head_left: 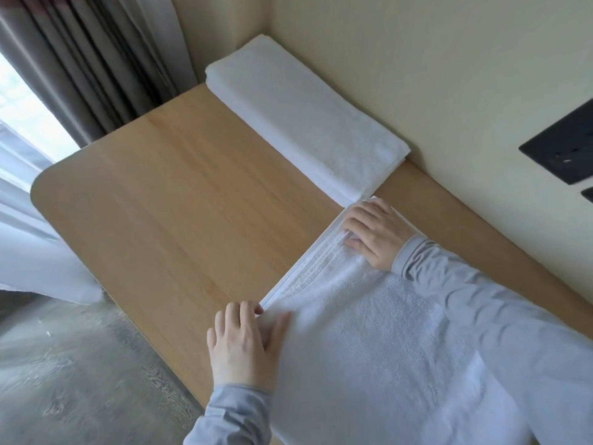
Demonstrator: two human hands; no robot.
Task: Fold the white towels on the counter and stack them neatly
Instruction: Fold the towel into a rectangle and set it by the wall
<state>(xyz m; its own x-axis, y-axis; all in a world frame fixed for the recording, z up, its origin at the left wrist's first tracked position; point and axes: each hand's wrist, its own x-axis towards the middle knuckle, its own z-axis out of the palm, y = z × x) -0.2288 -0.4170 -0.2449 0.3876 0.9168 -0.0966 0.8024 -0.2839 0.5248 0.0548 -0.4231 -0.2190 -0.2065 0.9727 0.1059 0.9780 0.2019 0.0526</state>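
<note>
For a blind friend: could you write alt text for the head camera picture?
A person's left hand and right hand grip the banded edge of a white towel spread on a wooden counter. A stack of folded towels lies against the wall.

No legible txt, brand, no. or sign anywhere in frame. Dark wall plate (564,146), right edge of frame: too blurred to make out any marking on it.
</note>
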